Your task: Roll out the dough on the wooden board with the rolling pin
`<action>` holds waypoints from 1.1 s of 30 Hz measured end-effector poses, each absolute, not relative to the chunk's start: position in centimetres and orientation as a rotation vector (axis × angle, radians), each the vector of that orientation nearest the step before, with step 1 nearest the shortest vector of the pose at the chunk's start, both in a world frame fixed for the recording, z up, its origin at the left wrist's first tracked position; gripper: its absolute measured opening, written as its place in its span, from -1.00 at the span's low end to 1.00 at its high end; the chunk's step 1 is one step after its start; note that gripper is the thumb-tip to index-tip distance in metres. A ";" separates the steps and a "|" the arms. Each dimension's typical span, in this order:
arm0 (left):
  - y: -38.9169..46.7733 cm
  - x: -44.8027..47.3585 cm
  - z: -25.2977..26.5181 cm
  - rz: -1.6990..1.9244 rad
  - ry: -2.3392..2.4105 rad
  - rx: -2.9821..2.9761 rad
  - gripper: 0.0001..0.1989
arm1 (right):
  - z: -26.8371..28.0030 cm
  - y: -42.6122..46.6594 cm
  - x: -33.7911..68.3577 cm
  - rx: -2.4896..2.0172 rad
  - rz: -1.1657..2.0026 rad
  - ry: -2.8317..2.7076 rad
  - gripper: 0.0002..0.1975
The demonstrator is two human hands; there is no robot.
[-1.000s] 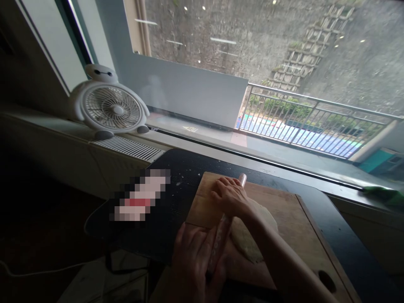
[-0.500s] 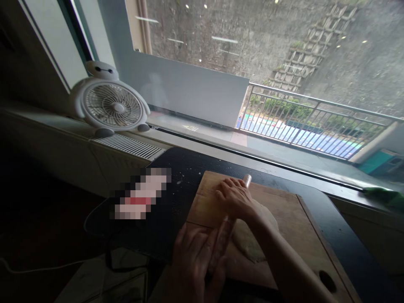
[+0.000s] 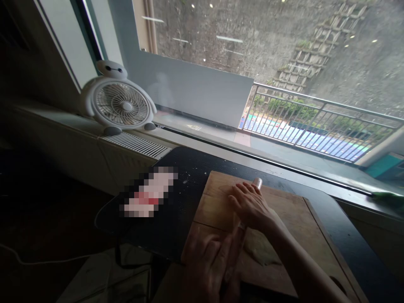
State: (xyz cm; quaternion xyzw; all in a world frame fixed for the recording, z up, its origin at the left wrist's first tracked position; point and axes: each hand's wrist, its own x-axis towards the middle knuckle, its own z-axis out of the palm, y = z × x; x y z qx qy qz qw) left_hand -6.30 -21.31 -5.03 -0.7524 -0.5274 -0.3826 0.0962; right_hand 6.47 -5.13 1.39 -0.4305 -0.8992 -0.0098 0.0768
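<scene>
A wooden rolling pin [image 3: 239, 242] lies across a wooden board [image 3: 208, 198], one pale end showing beyond my right hand [image 3: 251, 206]. That hand rests palm down over the far part of the pin, its fingers curved across it. My left hand [image 3: 206, 261] is closed around the near part, dim and somewhat blurred, with its thumb on the right side. A flat, pale sheet of dough [image 3: 260, 248] lies on the board just right of the pin, touching or nearly touching it. My right hand and forearm cover part of the dough.
Under the board stands a black table [image 3: 170, 227], dusted with small white specks. A pixelated pale and red item [image 3: 151, 191] lies on its left. A white fan [image 3: 126, 105] sits on the ledge by the window. A white cable [image 3: 47, 261] runs at lower left.
Both hands and the rolling pin have moved slightly right across the board, over the dough, whose visible part is smaller now. The whole view has shifted a little as well.
</scene>
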 end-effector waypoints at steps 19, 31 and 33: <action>-21.5 -6.3 -4.8 -1.070 -1.622 -2.216 -0.51 | 1.2 -5.2 5.0 -1.282 0.012 -2.669 -0.68; -21.0 -6.3 -6.0 -1.113 -1.587 -2.173 -0.49 | 1.4 -5.7 5.6 -1.215 0.028 -2.604 -0.73; -20.9 -6.0 -6.1 -1.141 -1.565 -2.193 -0.50 | 1.6 -5.9 6.3 -1.214 0.014 -2.600 -0.74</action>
